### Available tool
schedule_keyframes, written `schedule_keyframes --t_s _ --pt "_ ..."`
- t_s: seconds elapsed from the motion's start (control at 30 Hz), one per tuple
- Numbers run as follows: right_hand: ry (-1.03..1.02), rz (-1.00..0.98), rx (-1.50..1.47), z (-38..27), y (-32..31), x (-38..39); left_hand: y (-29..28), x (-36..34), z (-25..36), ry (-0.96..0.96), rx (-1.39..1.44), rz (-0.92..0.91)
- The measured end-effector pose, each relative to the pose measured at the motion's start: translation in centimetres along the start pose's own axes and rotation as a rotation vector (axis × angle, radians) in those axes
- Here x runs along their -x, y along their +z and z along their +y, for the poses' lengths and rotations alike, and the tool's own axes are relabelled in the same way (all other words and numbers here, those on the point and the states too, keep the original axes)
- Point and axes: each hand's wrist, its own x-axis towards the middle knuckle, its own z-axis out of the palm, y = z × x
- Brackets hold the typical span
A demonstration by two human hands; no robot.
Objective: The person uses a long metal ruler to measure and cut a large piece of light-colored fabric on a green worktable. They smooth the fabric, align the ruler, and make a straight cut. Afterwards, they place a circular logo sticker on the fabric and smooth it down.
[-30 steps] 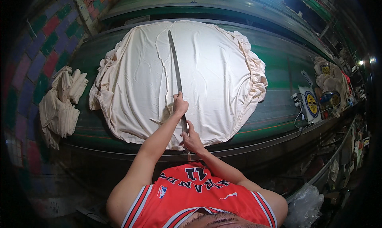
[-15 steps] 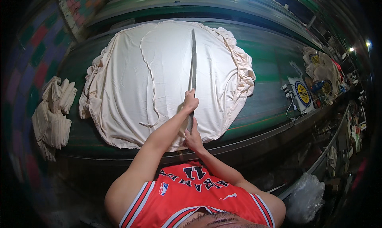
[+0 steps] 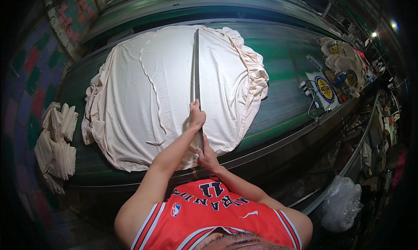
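Observation:
A cream cloth (image 3: pixel 126 97) with gathered, ruffled sides lies spread over the green flat bed (image 3: pixel 283 71). A long twisted cord (image 3: pixel 152 88) runs down its left half. A long, narrow grey metal bar (image 3: pixel 197 64) lies lengthwise over the cloth, right of the cord. My left hand (image 3: pixel 197 115) is closed round the bar below its middle. Lower down, at the bar's near end, my right hand (image 3: pixel 206 154) grips it too, just above the cloth's front edge.
Folded cream cloths (image 3: pixel 54 149) lie at the left end. At the right are printed pieces (image 3: pixel 324 91), a power strip (image 3: pixel 307 89) with cables, and crumpled cream cloth (image 3: pixel 335 62). A clear plastic bag (image 3: pixel 339 202) is low right, beside a metal rail (image 3: pixel 359 154). More long beds (image 3: pixel 174 1) stand behind.
The bar, with both hands on it, has moved rightward across the cloth, away from the cord. The whole view has also shifted slightly.

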Motion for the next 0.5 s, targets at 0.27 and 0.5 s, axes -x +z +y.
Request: schedule_keyframes --t_s 0.27,0.5 --pt "-0.154 0.007 0.05 2.1 -1.9 -0.5 1.3 0.2 -0.2 -0.092 0.032 0.041" --pt "-0.15 -0.01 0.084 4.2 -3.1 -0.8 2.7 0.6 -0.7 -0.157 0.004 -0.033"
